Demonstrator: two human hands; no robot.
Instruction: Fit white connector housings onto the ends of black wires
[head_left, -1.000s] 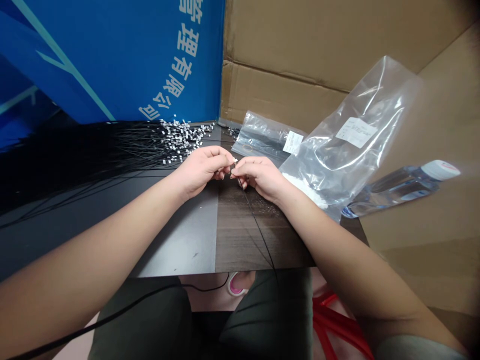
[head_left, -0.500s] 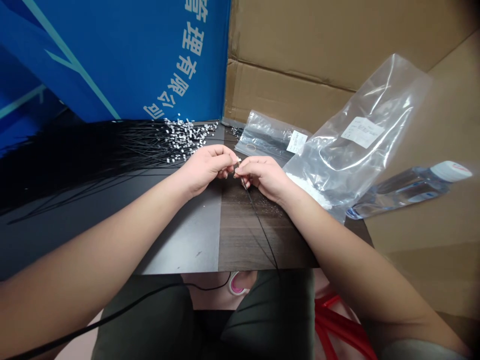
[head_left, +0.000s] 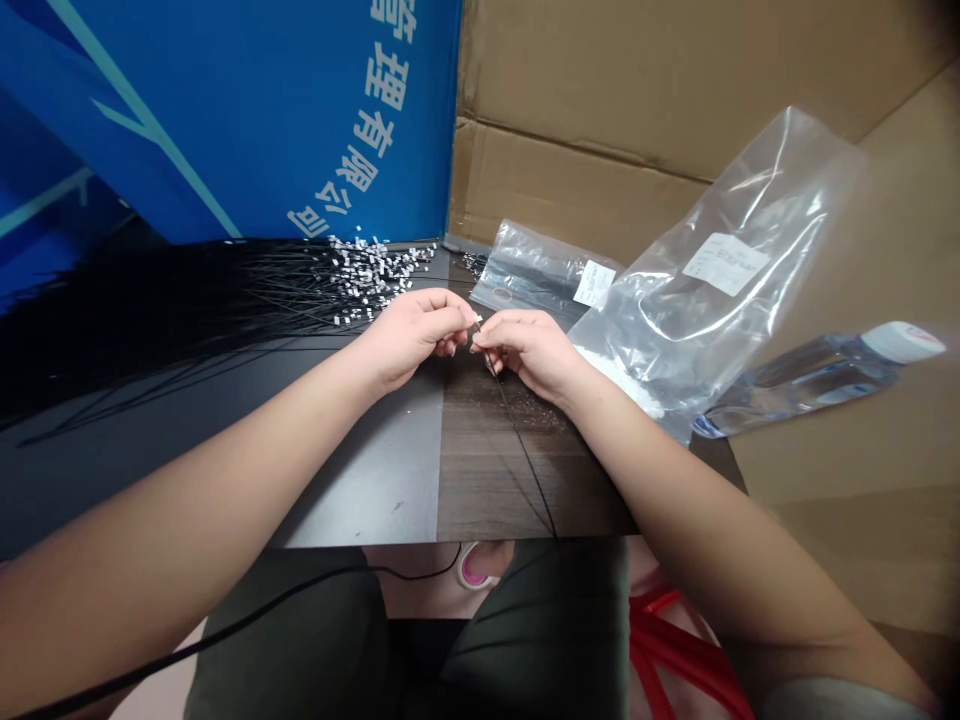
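My left hand (head_left: 420, 335) pinches a tiny white connector (head_left: 478, 319) between thumb and forefinger, over the middle of the table. Close beside it, my right hand (head_left: 529, 350) has its fingers closed on a thin black wire (head_left: 527, 450) just below the connector. From my fingertips the wire runs down across the dark wood to the table's front edge. The fingertips nearly touch and partly hide where wire and connector meet. Behind my left hand lies a large bundle of black wires (head_left: 150, 300) with many white connectors (head_left: 367, 270) at their ends.
A small labelled plastic bag (head_left: 532, 275) lies behind my hands. To the right, a large clear bag (head_left: 720, 260) holds small white pieces (head_left: 619, 380), with a water bottle (head_left: 810, 380) beside it. Cardboard (head_left: 585, 80) and a blue panel (head_left: 262, 110) stand behind the table (head_left: 375, 470).
My right hand has shifted very slightly at the fingertips on the wire. My left hand stays in place.
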